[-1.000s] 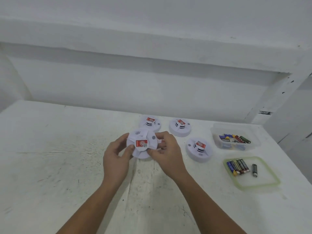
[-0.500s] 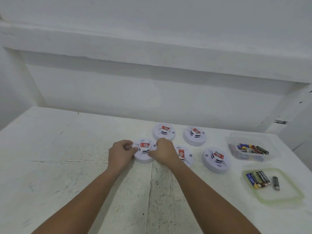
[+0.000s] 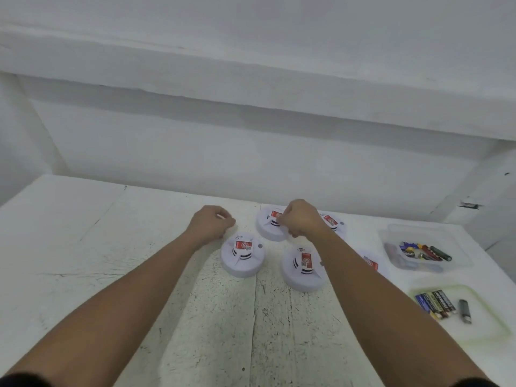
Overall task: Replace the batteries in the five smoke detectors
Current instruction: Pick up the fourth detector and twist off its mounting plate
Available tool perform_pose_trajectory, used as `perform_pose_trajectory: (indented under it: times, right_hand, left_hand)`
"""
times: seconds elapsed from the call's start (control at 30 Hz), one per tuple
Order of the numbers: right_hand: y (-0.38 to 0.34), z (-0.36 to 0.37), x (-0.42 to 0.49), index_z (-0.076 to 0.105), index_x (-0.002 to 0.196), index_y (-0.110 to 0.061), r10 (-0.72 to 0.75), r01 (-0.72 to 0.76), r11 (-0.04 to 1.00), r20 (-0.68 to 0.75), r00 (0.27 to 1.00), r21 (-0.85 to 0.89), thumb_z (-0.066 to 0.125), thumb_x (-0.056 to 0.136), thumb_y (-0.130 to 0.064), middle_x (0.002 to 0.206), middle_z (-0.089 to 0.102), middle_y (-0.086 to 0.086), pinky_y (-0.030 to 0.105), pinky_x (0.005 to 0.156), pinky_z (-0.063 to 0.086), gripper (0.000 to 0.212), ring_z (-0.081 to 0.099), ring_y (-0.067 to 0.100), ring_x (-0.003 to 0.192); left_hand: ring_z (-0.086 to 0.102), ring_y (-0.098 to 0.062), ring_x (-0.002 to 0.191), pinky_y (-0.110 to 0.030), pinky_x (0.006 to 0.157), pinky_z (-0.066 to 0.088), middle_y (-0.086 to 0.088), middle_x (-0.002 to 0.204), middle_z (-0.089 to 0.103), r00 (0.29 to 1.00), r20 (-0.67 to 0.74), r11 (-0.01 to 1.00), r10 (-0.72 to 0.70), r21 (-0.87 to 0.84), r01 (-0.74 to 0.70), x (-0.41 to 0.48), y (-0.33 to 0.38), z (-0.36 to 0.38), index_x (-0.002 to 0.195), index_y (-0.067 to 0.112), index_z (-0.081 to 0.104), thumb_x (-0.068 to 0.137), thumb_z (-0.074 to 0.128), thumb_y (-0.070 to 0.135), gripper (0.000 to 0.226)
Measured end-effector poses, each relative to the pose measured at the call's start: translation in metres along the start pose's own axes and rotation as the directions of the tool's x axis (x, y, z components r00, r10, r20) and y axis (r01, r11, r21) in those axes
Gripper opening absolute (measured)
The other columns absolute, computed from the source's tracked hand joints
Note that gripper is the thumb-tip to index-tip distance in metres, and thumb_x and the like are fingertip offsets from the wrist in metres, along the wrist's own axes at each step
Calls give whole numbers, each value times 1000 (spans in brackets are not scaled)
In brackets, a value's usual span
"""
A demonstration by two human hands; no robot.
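Five white round smoke detectors with red labels lie on the white table (image 3: 139, 275). The nearest ones are the front left detector (image 3: 243, 256) and the front middle detector (image 3: 303, 268). My left hand (image 3: 210, 223) hovers just behind and left of the front left detector, fingers curled, holding nothing. My right hand (image 3: 300, 219) rests on the back detector (image 3: 266, 224), fingers curled over its raised centre. My right arm partly hides the back right detector (image 3: 332, 220) and the right detector (image 3: 372, 263).
A clear tub (image 3: 458, 258) holding several mixed batteries stands at the right. In front of it a green-rimmed lid (image 3: 485, 328) carries several batteries in a row (image 3: 435, 303) and one grey battery (image 3: 465, 311). A white wall rises behind the table.
Both hands set the held detector down at the front left and let go. My right hand moved back onto the back detector; my left hand drew away to the left.
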State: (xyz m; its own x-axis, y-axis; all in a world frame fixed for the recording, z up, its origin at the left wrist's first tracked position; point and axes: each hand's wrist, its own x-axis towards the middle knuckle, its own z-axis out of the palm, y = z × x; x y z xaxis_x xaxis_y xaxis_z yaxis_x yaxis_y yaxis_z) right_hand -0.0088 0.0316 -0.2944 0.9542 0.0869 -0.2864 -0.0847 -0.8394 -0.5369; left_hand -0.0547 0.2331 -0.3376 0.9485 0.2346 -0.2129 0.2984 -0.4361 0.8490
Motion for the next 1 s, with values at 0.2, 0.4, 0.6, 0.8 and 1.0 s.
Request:
perform_pose_trajectory:
  times: [0.2, 0.4, 0.6, 0.8, 1.0]
  right_hand:
    - [9, 9, 14, 37, 65, -9, 192, -214, 947, 111, 975, 241, 42, 86, 6, 63, 39, 9, 25, 44, 34, 27, 39, 20, 46]
    - [11, 7, 13, 50, 78, -4, 225, -284, 834, 179, 958, 472, 47, 92, -2, 75, 49, 13, 34, 61, 51, 15, 51, 26, 55]
    - [22, -18, 2, 60, 102, -2, 99, -168, 677, 138, 985, 716, 51, 96, -27, 97, 62, 16, 41, 76, 57, 27, 61, 29, 83]
    - [42, -46, -39, 61, 104, 11, -18, -10, 655, 30, 999, 755, 52, 96, -30, 91, 67, 15, 33, 72, 58, 42, 66, 21, 74]
    - [88, -60, -91, 53, 89, 0, -33, 10, 543, 10, 999, 840, 55, 89, -3, 91, 59, 12, 42, 90, 54, 4, 64, 28, 83]
  left_hand:
    - [46, -22, 67, -27, 62, 37, -7, 74, 49, 982, 186, 991, -13, 131, -11, 24, 37, 48, 69, 20, 45, 84, 57, 13, 21]
    - [52, -25, 57, -29, 59, 43, -14, 68, 57, 965, 222, 985, -139, -66, 157, 26, 49, 58, 82, 4, 55, 83, 61, 14, 11]
    - [54, -24, 81, -37, 83, 52, -12, 91, 55, 991, 134, 947, -7, -318, 49, 16, 64, 57, 82, 11, 52, 85, 62, 33, 25]
    - [68, -27, 90, -46, 84, 56, -8, 97, 69, 989, 50, 942, 140, -314, -118, -35, 72, 62, 105, 21, 61, 85, 65, 47, 33]
    - [67, -10, 90, -15, 73, 48, 6, 93, 68, 945, 22, 895, 327, -330, -301, -100, 70, 83, 97, 19, 67, 80, 76, 21, 20]
